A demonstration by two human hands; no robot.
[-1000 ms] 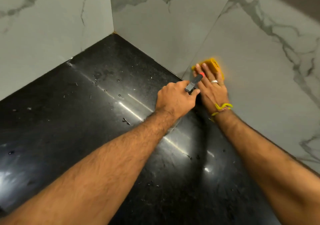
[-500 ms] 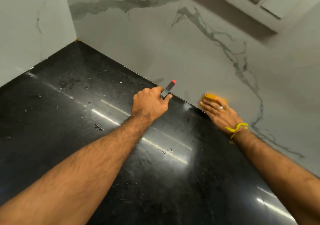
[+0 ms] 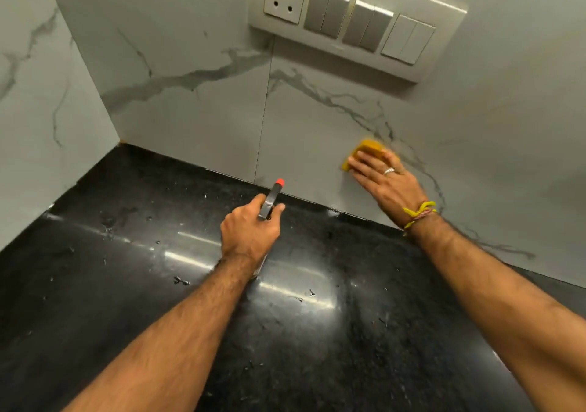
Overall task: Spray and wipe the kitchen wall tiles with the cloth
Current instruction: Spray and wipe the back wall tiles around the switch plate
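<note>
The wiping is under way, low on the marble-veined wall tiles (image 3: pixel 203 117). The right hand (image 3: pixel 385 178) lies flat on a yellow cloth (image 3: pixel 367 149) at centre right of the frame, fingers straight and slightly spread, pressing it to the tile just above the black desk (image 3: pixel 126 269). The left hand (image 3: pixel 249 232) has its fingers curled round a dark spray bottle (image 3: pixel 272 196) with a red nozzle aimed at the wall in mid-frame. I cannot see any wet sheen on the tiles, so how much is sprayed is unclear. The tiles higher up, around the switch panel (image 3: pixel 355 22) at top centre, likely remain to be wiped.
</note>
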